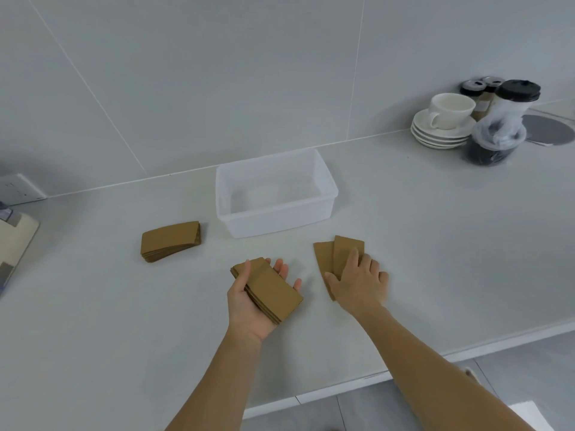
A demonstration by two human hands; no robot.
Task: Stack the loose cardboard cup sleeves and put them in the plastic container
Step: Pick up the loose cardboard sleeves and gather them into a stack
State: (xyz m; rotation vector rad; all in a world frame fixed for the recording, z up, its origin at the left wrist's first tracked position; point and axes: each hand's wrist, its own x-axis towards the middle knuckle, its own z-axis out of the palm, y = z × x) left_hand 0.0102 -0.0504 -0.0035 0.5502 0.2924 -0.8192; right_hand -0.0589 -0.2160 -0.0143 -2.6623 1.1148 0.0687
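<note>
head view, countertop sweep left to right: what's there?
Brown cardboard sleeve stack on the counter → left hand holding a second sleeve stack → right hand pressing two loose sleeves → white cup on stacked saucers.

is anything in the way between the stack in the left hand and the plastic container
Nothing visible. Only bare grey countertop lies between the brown cardboard sleeve stack in the left hand and the open, empty clear plastic container.
</note>
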